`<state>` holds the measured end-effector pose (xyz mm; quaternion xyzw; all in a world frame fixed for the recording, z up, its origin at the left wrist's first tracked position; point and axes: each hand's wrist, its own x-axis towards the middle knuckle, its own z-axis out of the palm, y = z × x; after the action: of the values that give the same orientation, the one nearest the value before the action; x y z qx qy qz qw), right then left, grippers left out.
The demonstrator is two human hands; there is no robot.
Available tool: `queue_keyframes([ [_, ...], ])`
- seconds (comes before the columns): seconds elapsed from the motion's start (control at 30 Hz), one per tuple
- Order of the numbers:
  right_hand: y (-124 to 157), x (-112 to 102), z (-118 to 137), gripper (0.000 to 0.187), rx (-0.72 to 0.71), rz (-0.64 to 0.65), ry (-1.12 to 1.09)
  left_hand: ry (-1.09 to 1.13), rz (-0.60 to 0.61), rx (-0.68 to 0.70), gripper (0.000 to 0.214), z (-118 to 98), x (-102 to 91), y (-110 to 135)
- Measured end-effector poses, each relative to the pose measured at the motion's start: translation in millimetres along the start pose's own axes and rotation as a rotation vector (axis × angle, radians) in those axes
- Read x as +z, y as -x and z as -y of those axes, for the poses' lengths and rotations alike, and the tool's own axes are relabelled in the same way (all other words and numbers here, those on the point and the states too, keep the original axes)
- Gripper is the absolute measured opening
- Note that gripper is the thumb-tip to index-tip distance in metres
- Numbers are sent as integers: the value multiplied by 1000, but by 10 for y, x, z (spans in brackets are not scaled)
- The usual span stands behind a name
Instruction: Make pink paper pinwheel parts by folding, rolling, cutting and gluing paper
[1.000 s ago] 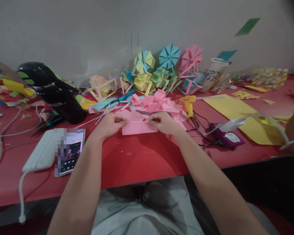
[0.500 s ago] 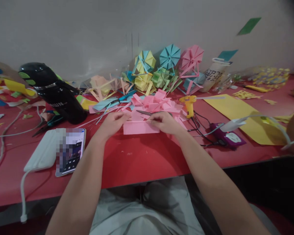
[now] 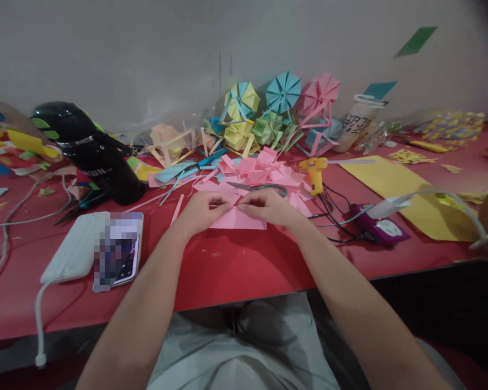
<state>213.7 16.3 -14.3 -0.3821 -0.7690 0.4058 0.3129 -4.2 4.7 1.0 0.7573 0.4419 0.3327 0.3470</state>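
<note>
A pink sheet of paper lies in front of me on the red table. My left hand is closed in a pinch at its upper edge, thumb and forefinger together near the middle. Meeting it there from the other side, my right hand pinches the same edge; the fingertips of both almost touch. Just behind my hands rest dark scissors, partly hidden by my right hand. They lie against a pile of folded pink paper pieces. A narrow pink strip is to the left of my left hand.
Left stand a black bottle, a white power bank and a phone. Right are a yellow glue gun, a purple power adapter with cables and a yellow sheet. Folded paper umbrellas line the wall.
Both hands have moved inward from the sheet's two ends to its middle. More of the scissors shows, and the pink strip left of my left hand has come into view.
</note>
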Motion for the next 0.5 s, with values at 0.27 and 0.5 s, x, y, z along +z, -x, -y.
queue_keyframes([
  [0.27, 13, 46, 58, 25, 0, 29, -6, 27, 67, -18, 21, 84, 55, -3],
  [0.5, 9, 58, 37, 27, -20, -16, 46, 21, 30, -24, 20, 36, 40, 5],
])
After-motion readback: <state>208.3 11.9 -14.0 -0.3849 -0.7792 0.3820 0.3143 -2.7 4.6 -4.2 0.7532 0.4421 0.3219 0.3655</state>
